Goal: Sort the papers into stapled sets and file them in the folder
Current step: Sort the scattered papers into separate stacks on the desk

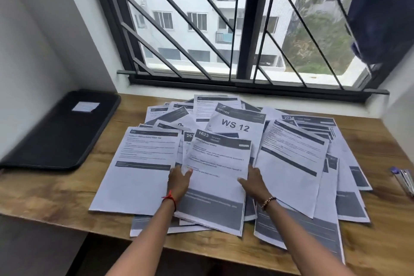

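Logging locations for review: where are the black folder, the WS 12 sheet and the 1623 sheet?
black folder (pixel 60 134): head view, cover centre.
WS 12 sheet (pixel 235 125): head view, on its lettering.
1623 sheet (pixel 217 163): head view, text area.

- Papers (pixel 291 152) heaped mid table (pixel 44 190), window (pixel 224 29) behind.
- Folder (pixel 60 130) on table, L of heap, apart.
- Stapler (pixel 405 180) at table's R edge.
- L hand (pixel 179 180) & R hand (pixel 253 180) hold top sheet (pixel 217 159) by its L/R edges, near side of heap.
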